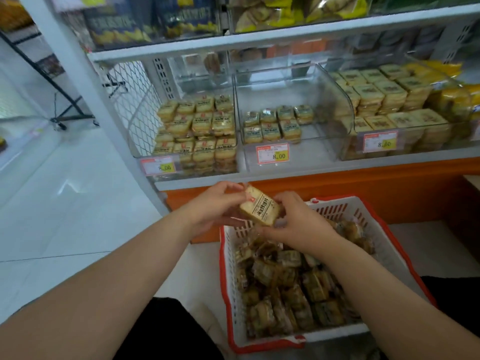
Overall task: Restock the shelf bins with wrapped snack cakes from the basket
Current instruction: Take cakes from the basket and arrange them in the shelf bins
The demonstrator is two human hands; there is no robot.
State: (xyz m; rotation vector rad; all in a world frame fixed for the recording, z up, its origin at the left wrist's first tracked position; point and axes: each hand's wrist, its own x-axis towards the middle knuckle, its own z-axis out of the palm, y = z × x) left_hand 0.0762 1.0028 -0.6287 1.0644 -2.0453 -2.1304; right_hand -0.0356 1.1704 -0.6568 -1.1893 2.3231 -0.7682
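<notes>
A wrapped snack cake (260, 207) is held tilted above the far end of the white and red basket (394, 245). My left hand (215, 206) grips its left side and my right hand (298, 222) grips its right side. The basket holds several more wrapped cakes (298, 289). On the shelf, the left clear bin (181, 167) is stacked nearly full with cakes, the middle bin (319, 149) holds two short rows of cakes (275, 124), and the right bin (345, 105) is piled with flatter square packs.
Price tags reading 8.00 hang on the bin fronts (272, 153). An orange base panel (337, 193) runs below the shelf. Upper shelves carry bagged snacks (155, 19). White tiled floor (65, 203) stretches to the left, with a black wheeled rack (67, 110) beyond.
</notes>
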